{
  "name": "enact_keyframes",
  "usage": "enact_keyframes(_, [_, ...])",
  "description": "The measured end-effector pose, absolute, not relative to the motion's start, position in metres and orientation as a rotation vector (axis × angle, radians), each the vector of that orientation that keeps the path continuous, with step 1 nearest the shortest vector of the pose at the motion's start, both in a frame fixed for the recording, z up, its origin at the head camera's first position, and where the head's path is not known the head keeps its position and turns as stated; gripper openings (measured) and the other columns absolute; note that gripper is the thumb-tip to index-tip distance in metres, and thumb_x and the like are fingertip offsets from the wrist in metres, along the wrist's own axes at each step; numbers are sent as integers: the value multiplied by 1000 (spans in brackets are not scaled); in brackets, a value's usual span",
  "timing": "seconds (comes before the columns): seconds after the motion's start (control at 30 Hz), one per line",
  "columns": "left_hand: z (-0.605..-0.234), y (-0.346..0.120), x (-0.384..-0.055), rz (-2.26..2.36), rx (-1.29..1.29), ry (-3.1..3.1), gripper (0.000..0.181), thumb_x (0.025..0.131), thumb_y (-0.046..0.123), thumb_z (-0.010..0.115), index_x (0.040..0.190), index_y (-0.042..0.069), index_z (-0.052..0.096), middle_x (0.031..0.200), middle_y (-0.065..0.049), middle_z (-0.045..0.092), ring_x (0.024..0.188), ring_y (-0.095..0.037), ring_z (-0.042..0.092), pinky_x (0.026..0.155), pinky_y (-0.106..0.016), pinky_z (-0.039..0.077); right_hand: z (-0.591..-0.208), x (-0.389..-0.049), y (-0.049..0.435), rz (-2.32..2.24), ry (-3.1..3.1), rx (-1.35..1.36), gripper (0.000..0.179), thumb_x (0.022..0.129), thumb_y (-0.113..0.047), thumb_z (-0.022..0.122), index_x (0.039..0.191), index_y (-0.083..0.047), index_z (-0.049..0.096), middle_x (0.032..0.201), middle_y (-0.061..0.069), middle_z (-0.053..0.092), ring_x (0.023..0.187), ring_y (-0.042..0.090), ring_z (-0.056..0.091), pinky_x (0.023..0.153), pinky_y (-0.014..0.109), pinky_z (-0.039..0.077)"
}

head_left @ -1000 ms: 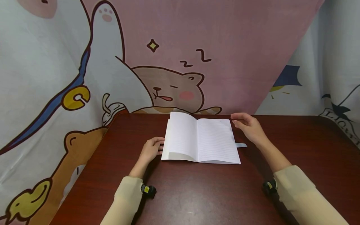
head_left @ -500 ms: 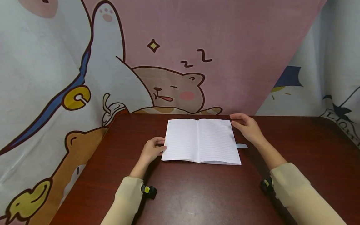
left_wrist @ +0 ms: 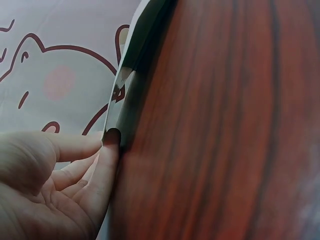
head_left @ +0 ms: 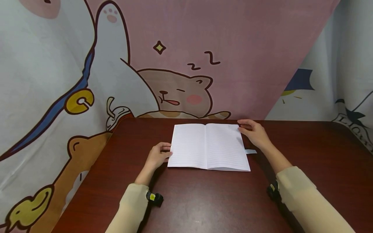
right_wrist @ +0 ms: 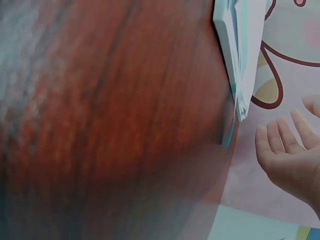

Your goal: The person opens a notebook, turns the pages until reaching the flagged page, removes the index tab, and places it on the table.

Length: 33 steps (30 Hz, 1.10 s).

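Note:
An open notebook [head_left: 189, 145] with white lined pages lies on the table in the head view. A light blue ribbon-like tab [head_left: 251, 151] sticks out from its right side. My left hand [head_left: 157, 156] pinches the notebook's left edge, thumb on top and fingers below; the left wrist view shows the pinched edge too. At the top right corner of the right page is my right hand [head_left: 256, 132], its fingers loosely bent. In the right wrist view the notebook's page edges [right_wrist: 240, 65] stand apart from that hand's relaxed fingers [right_wrist: 275, 137].
The dark reddish-brown wooden table [head_left: 204, 197] extends around the notebook. Behind it hangs a curtain [head_left: 247, 58] printed with cartoon animals, close to the table's far edge. A small dark camera sits at each wrist by the cream sleeves.
The raised left page has come down flat on the left side, and my left thumb now lies over its edge. My right hand has shifted slightly left, onto the top right corner.

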State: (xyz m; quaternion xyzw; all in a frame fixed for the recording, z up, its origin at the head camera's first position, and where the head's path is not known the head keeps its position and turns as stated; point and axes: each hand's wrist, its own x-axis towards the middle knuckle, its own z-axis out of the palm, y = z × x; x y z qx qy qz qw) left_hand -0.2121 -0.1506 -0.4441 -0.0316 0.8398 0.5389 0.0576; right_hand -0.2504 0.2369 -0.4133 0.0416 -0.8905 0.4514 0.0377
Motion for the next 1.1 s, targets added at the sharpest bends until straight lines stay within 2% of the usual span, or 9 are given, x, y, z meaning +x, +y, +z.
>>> enact_keyframes(0.1, [-445, -151, -212, 1638, -98, 2538, 34, 91, -2, 67, 124, -1, 62, 118, -21, 66, 89, -19, 68, 73, -35, 61, -415, -252, 238, 1392, -2732, 122, 40, 100, -18, 59, 136, 1, 55, 138, 27, 55, 131, 43, 51, 101, 51, 46])
enact_keyframes(0.2, [-445, -151, -212, 1656, -101, 2523, 34, 91, -3, 67, 124, -1, 61, 119, -22, 65, 90, -19, 68, 73, -35, 61, -417, -253, 238, 1394, -2733, 117, 41, 100, -16, 60, 136, 2, 55, 140, 28, 54, 132, 44, 50, 104, 56, 44])
enact_keyframes(1.1, [-446, -152, -212, 1676, -85, 2495, 34, 92, -3, 65, 126, -3, 60, 120, -24, 64, 92, -19, 67, 73, -33, 60, -433, -269, 244, 1322, -2838, 80, 44, 100, -17, 59, 140, 1, 52, 145, 29, 49, 137, 47, 43, 108, 59, 42])
